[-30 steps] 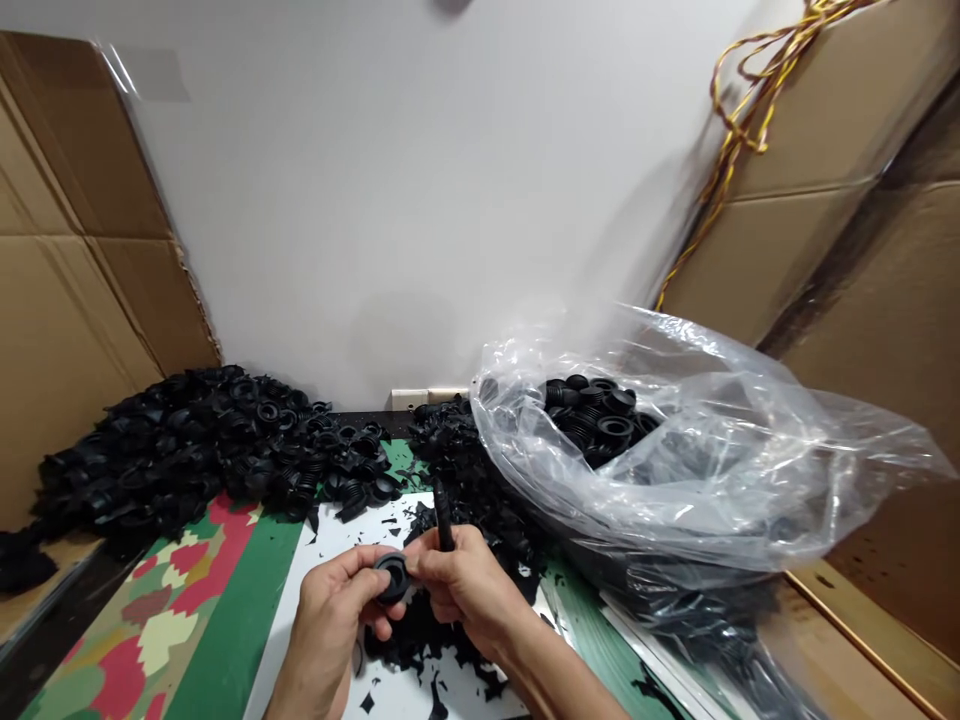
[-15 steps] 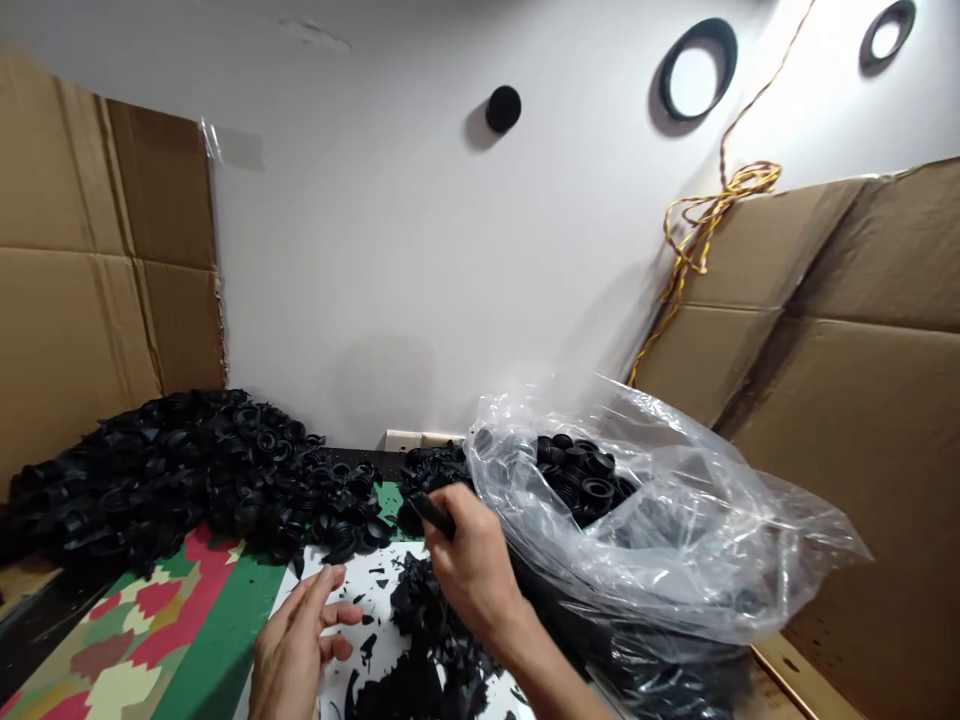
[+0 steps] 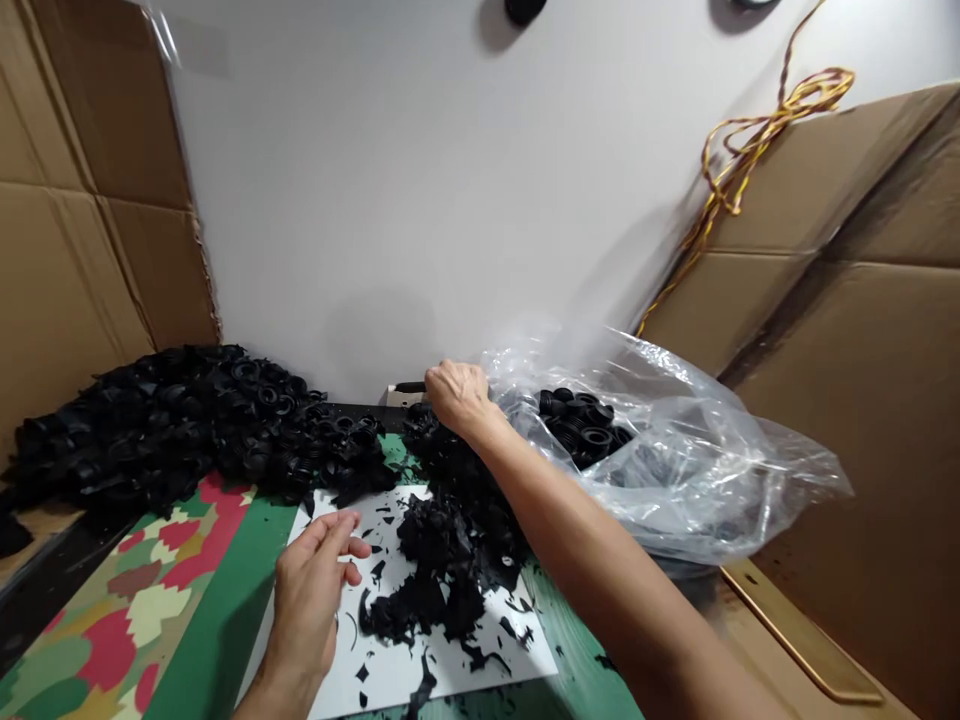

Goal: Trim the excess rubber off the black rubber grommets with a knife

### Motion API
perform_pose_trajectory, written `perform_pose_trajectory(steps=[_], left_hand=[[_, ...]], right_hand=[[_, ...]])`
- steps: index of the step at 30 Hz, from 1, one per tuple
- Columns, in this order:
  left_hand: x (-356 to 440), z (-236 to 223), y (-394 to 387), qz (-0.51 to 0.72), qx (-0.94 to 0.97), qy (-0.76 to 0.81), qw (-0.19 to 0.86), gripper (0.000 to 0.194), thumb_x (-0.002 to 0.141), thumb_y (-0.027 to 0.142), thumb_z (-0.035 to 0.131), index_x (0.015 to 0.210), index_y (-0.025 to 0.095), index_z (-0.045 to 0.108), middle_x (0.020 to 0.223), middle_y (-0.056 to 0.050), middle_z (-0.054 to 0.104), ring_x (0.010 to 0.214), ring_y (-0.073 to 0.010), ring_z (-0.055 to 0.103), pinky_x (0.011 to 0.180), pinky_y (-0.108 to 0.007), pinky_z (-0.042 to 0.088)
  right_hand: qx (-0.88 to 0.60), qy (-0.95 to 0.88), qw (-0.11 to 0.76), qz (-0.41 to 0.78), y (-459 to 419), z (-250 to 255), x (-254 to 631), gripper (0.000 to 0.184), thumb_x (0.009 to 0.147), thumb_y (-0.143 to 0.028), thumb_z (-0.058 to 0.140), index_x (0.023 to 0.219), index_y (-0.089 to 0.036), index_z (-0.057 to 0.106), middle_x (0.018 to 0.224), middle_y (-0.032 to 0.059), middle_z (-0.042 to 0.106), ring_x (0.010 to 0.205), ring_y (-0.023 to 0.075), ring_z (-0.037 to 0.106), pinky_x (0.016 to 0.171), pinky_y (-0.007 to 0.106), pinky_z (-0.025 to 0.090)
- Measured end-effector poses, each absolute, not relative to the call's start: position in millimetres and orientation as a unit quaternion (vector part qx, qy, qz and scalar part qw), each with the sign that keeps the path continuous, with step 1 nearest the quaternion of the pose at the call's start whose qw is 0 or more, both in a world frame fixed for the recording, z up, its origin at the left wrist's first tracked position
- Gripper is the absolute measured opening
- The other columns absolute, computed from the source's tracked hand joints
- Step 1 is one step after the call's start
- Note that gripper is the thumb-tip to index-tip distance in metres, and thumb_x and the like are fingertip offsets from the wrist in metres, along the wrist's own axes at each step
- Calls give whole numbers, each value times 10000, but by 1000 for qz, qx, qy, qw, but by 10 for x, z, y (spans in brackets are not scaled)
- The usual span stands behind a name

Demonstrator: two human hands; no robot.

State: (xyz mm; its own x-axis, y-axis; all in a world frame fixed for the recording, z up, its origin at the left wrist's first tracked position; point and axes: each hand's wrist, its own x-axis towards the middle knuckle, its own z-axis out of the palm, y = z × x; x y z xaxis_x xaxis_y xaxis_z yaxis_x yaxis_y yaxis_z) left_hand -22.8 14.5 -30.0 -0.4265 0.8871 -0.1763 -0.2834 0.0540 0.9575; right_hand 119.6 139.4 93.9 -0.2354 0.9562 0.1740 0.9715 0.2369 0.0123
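My right hand (image 3: 456,395) is a fist at the back of the table, near the wall. It is closed round a slim black tool (image 3: 410,387), whose end sticks out to the left; its kind cannot be made out. Just below that hand lies a dark heap of black rubber scraps (image 3: 450,450). My left hand (image 3: 311,575) hovers over the left edge of a white sheet (image 3: 517,650), fingers apart and slightly curled, holding nothing. More torn black trimmings (image 3: 442,560) are piled on the sheet, with small bits scattered round them.
A large mound of black ribbed rubber parts (image 3: 187,430) spreads along the back left. At right, a clear plastic bag (image 3: 705,480) holds similar round parts (image 3: 581,420). Cardboard walls (image 3: 862,400) flank the table, and a yellow twisted cord (image 3: 739,160) hangs at the right.
My right hand has moved away from me, towards the wall, with the black tool, uncovering more of the trimmings. My left hand stays open over the sheet. The view has tilted down.
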Motion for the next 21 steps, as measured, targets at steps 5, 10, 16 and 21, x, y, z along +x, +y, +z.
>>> perform_pose_trajectory(steps=[5, 10, 16, 21], left_hand=[[-119, -290, 130, 512, 428, 606, 433, 183, 621, 348, 687, 648, 168, 695, 478, 6, 573, 436, -132, 475, 428, -236, 337], [85, -244, 78, 405, 659, 569, 279, 159, 738, 233, 557, 718, 231, 714, 751, -44, 680, 700, -214, 611, 672, -305, 425], [286, -194, 163, 303, 677, 625, 245, 126, 629, 142, 623, 711, 220, 678, 823, -51, 640, 762, -239, 593, 718, -335, 377], [132, -236, 376, 340, 633, 632, 290, 51, 624, 206, 624, 581, 197, 599, 611, 3, 575, 595, -167, 537, 585, -275, 384]], right_hand=[[-579, -806, 120, -3, 786, 678, 1317, 241, 791, -103, 504, 922, -203, 680, 897, 89, 709, 805, 233, 650, 589, 270, 378], [-579, -773, 217, 144, 538, 201, 1589, 147, 759, -146, 549, 782, -206, 681, 747, 63, 693, 684, 197, 599, 568, 266, 308], [-572, -678, 367, 281, 559, -141, 1746, 163, 777, -219, 521, 645, -176, 609, 607, 4, 578, 580, 146, 483, 539, 242, 310], [-540, -575, 486, 376, 582, -250, 1786, 221, 751, -325, 521, 644, -148, 597, 590, -8, 542, 604, 158, 493, 572, 245, 367]])
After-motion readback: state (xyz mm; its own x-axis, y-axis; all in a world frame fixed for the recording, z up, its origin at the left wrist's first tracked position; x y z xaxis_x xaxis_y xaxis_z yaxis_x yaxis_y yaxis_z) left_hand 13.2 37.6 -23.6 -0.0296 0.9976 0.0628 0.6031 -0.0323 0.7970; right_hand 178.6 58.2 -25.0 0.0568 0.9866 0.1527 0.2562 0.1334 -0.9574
